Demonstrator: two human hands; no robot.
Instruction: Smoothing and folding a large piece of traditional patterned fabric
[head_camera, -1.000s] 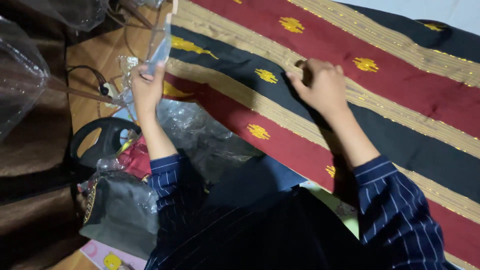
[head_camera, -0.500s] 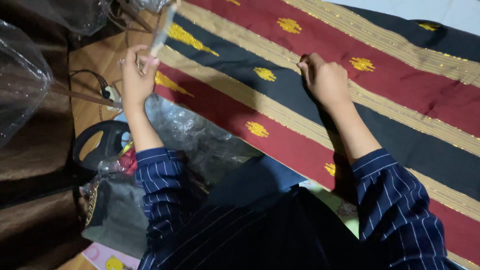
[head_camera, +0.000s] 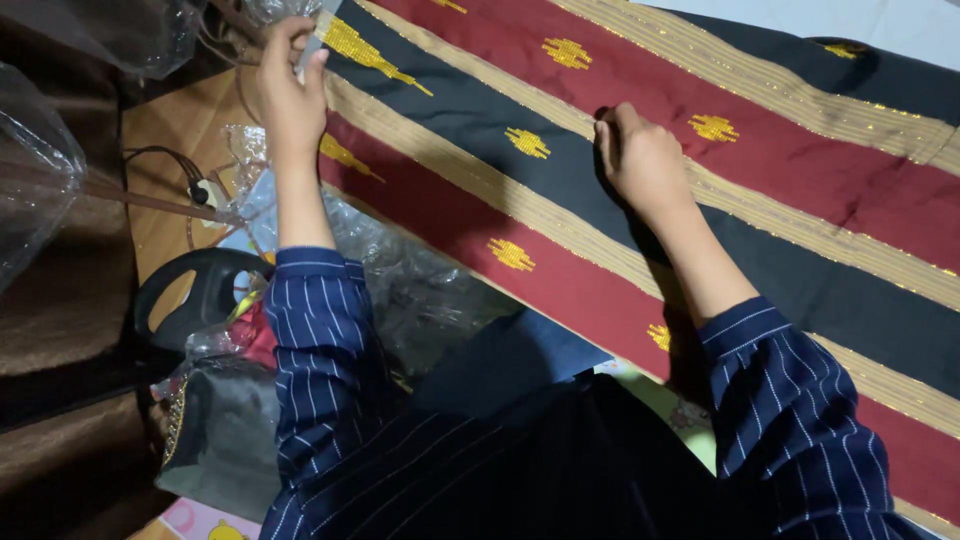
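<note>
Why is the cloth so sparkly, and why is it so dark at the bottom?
Head view: light glints off the gold threads of the striped cloth, so they sparkle. The right hand casts a dark shadow on the cloth beside it. The bottom looks dark because the navy sleeves and lap fill it. The clear plastic shows pale glare. The left hand looks sharp, not blurred.

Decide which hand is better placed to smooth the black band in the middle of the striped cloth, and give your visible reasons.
Probably the right hand: it already rests, curled, on the striped cloth at the black band. The left hand is off at the cloth's end edge, pinching something there.
</note>
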